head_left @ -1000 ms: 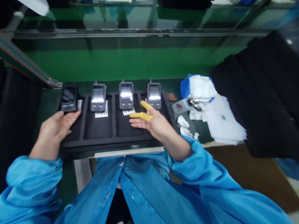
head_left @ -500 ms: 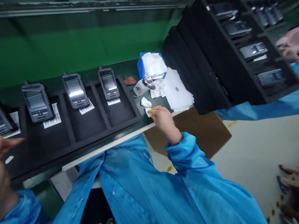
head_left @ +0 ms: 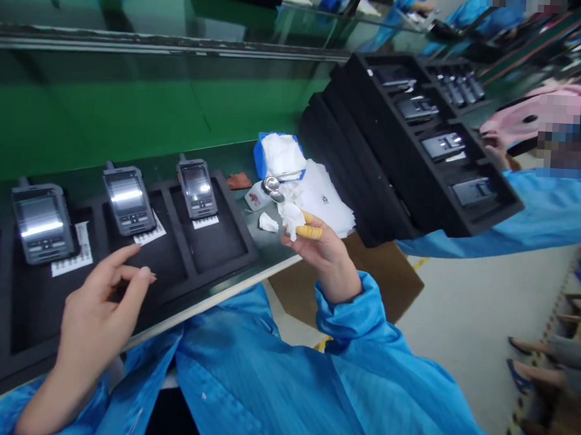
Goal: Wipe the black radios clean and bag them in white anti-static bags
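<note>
The right hand (head_left: 322, 244) pinches a white tissue (head_left: 292, 219) above the counter (head_left: 270, 253), well to the right of the left hand (head_left: 98, 305), whose thumb and forefinger stand slightly apart over the black tray (head_left: 221, 247). The tissue is crumpled, its edges possibly torn.

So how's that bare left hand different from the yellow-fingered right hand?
The left hand looks uncovered; the right hand wears yellow finger covers. The left hand is over the black compartmented tray; the right hand pinches a crumpled white scrap. Both come from blue sleeves.
</note>
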A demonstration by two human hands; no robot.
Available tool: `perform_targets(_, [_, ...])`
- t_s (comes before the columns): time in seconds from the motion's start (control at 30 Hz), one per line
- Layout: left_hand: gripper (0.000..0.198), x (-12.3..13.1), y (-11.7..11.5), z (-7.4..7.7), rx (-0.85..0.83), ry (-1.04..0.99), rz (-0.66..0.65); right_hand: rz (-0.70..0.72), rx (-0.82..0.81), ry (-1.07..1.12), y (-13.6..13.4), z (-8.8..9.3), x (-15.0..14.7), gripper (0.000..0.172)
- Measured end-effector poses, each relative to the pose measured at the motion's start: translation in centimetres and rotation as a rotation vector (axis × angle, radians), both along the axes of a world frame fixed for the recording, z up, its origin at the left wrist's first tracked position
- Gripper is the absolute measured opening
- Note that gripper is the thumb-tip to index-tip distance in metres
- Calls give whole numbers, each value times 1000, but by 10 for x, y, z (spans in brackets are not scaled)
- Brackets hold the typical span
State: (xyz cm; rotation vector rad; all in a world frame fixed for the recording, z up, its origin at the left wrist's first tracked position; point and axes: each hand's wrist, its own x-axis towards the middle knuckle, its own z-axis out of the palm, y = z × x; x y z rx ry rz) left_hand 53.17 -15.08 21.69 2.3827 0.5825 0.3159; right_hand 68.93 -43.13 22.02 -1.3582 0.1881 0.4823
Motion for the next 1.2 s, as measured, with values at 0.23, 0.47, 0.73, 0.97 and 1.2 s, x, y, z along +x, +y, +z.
perform_targets(0.23, [29, 29, -21, -9, 51, -119, -301, 91, -986, -779, 5, 1, 49, 26])
perform_targets(0.47, [33, 49, -44, -35, 329, -181, -510, 359, -1487, -1016, 17, -8, 70, 31])
perform_targets(0.73, [52, 64, -56, -50, 463, 28, -488, 554, -1200, -1416, 103, -2, 80, 38])
perform_targets(0.97, [56, 63, -56, -53, 442, 30, -504, 824, -1099, -1455, 140, -25, 89, 39])
perform_targets(1.2, [55, 63, -57, -54, 445, 28, -507, 981, -1065, -1374, 128, -17, 74, 33])
